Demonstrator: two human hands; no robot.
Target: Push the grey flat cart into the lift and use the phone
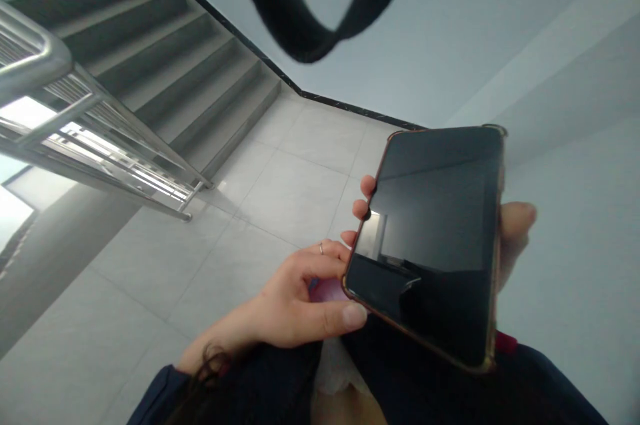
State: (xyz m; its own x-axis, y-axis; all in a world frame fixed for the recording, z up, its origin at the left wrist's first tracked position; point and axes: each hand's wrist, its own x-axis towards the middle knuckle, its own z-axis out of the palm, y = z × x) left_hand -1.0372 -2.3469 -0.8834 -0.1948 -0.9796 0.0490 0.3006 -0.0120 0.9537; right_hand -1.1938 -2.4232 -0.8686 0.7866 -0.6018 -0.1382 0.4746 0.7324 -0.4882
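Observation:
A smartphone (430, 232) in a case with a brownish rim is tilted in front of me, its dark screen facing up and reflecting light. My right hand (515, 228) grips it from behind, with the thumb along the right edge and fingertips curled around the left edge. At the lower left corner, my left hand (305, 295) has its thumb against the phone's bottom edge. Its other fingers, one wearing a thin ring (321, 248), reach behind the phone and are partly hidden. Something pinkish-purple (327, 290) shows between the left thumb and index finger; its kind is unclear.
Grey stairs (200, 72) rise at the upper left beside a metal railing (100, 118). Pale floor tiles (295, 185) meet a light blue wall (450, 45) along a dark skirting strip. A blurred black strap (305, 45) hangs across the top of view.

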